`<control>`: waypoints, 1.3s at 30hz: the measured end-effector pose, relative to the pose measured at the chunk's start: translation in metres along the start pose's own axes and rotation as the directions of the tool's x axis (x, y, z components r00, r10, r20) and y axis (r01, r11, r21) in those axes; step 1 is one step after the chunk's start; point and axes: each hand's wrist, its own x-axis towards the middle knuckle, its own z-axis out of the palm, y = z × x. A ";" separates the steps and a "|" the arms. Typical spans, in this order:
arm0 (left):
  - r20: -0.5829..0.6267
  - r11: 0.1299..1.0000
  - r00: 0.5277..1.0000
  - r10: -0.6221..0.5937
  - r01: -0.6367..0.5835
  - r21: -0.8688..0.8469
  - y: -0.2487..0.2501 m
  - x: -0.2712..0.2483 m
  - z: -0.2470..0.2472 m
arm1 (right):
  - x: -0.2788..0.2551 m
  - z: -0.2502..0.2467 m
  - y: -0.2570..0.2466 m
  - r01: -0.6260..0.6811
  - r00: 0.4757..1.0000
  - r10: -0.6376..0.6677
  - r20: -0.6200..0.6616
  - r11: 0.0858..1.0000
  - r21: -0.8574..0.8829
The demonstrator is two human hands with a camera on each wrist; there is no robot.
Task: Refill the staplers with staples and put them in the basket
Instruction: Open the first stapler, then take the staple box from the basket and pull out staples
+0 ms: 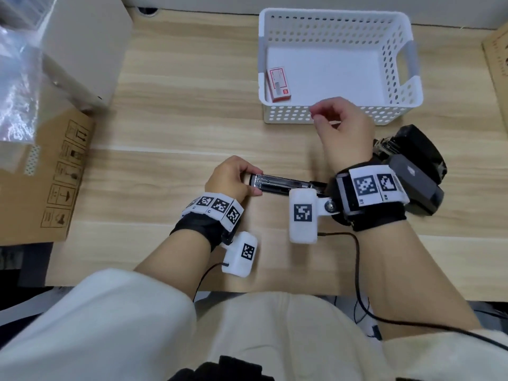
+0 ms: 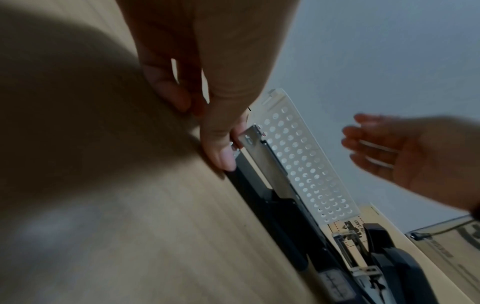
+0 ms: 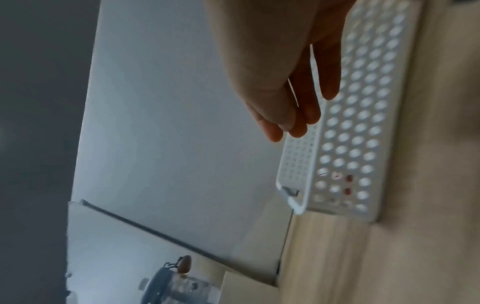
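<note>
Fingers (image 1: 248,171) of left hand (image 1: 231,178): curled round the front end of the long black stapler with open silver metal magazine (image 1: 286,184), which lies flat on the light wood-grain table (image 1: 178,127) at 6 o'clock. Right hand (image 1: 342,130): raised off the table just at 6 o'clock of the white perforated plastic basket (image 1: 404,97), fingers loosely bent, gripping nothing visible (blurred in wrist views). Small red-and-white staple box (image 1: 279,83): inside basket, against its 9 o'clock wall. Brown cardboard box (image 1: 35,188): table edge, 9 o'clock.
</note>
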 end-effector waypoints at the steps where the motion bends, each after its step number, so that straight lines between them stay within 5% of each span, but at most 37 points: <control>1: -0.001 1.000 1.000 -0.005 0.005 0.004 0.003 0.003 0.000 | 0.012 0.005 -0.007 0.022 1.000 -0.022 0.010 1.000 0.015; 7: 0.028 0.994 0.994 -0.106 0.105 0.026 0.019 0.012 -0.005 | 0.076 0.038 -0.016 -0.031 0.982 0.055 0.178 0.991 -0.132; 15: 0.089 0.983 0.981 -0.175 0.178 -0.038 0.025 0.012 -0.009 | 0.123 0.075 0.002 -0.017 0.837 0.237 0.493 0.912 -0.410; 18: 0.089 0.982 0.980 -0.176 0.182 -0.058 0.024 0.013 -0.007 | 0.133 0.082 0.016 -0.206 0.774 0.360 0.521 0.921 -0.330; 21: 0.090 0.981 0.980 -0.180 0.185 -0.060 0.024 0.014 -0.008 | 0.134 0.084 0.021 -0.188 0.775 0.377 0.506 0.904 -0.385; 25: 0.095 0.983 0.982 -0.166 0.172 -0.063 0.024 0.013 -0.007 | 0.125 0.078 0.009 0.064 0.840 0.277 0.467 0.804 -0.592; 29: 0.095 0.983 0.983 -0.155 0.163 -0.080 0.022 0.014 -0.007 | 0.112 0.063 -0.005 0.119 0.920 0.122 0.371 0.818 -0.563; 33: 0.100 0.988 0.987 -0.127 0.136 -0.080 0.019 0.014 -0.006 | 0.097 0.044 -0.019 0.169 0.956 -0.050 0.290 0.900 -0.401; 39: 0.029 0.999 0.999 -0.035 0.035 -0.014 0.014 0.011 0.000 | 0.042 0.032 -0.036 0.257 0.926 -0.240 0.290 0.966 -0.023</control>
